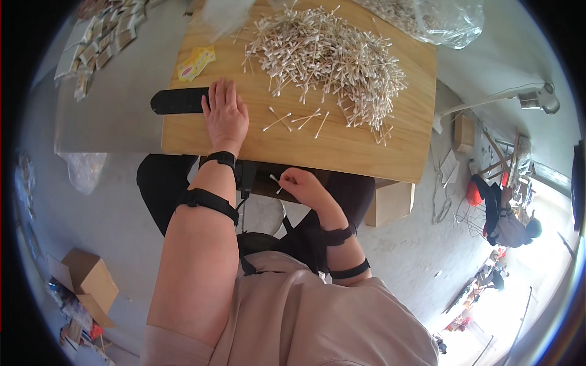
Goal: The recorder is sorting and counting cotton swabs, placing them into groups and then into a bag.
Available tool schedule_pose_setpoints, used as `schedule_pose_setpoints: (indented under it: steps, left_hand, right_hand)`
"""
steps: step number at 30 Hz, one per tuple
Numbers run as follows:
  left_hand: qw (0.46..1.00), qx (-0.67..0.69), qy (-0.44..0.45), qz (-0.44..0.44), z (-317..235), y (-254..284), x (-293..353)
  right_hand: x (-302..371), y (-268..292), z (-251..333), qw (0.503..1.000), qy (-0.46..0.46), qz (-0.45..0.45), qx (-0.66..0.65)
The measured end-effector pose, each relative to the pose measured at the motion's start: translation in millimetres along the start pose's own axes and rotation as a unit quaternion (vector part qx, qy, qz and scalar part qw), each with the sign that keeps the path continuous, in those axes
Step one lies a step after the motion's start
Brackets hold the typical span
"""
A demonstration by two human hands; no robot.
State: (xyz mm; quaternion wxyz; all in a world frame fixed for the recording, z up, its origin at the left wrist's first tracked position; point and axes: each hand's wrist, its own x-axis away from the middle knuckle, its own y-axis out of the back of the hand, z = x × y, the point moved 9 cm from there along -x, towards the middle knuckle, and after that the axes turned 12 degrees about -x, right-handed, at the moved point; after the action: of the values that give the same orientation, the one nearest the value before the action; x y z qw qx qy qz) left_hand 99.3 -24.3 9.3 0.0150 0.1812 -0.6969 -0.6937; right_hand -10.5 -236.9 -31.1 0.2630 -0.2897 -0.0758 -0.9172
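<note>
My left hand (227, 119) lies palm down on the wooden table (256, 146), fingers stretched out. It partly covers one end of a flat black strip (180, 101) that sticks out past the table's left edge. My right hand (302, 188) is in front of the table edge, above my lap, fingers pinched on a cotton swab (274, 178) whose white tip shows. Several loose cotton swabs (305, 119) lie between my left hand and a large heap of swabs (329, 55). Small yellow packets (196, 63) lie beyond my left fingers.
A clear plastic bag (452, 21) sits at the table's far right corner. Stacked small packs (94, 39) lie on a grey surface at the far left. Cardboard boxes (91, 277) stand on the floor. A lamp (537, 99) reaches in at right; another person (513, 222) sits beyond.
</note>
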Motion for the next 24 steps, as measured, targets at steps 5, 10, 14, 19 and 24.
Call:
schedule_pose_setpoints:
  steps: [5, 10, 14, 19, 24]
  left_hand:
    - [1.000, 0.002, 0.001, -0.004, -3.8, -1.7, -1.0]
    - [1.000, 0.002, -0.001, 0.001, -5.1, -3.3, -0.3]
    - [1.000, 0.002, -0.001, -0.006, -0.6, 0.0, 0.2]
    - [1.000, 0.011, 0.006, 0.002, -3.4, 0.9, -1.4]
    - [1.000, 0.014, 0.005, 0.011, -5.4, 1.6, -0.9]
  right_hand:
    - [-18.8, -4.8, -31.3, 0.971, -0.006, -0.057, 0.230]
    - [-5.4, -4.3, -5.6, 0.924, 0.117, -0.105, 0.349]
    - [0.8, 16.1, 12.0, 0.989, -0.132, 0.029, 0.057]
    - [-2.8, 98.8, 88.8, 0.834, 0.147, -0.400, 0.350]
    - [-13.0, 106.2, 69.9, 0.836, 0.091, -0.419, 0.341]
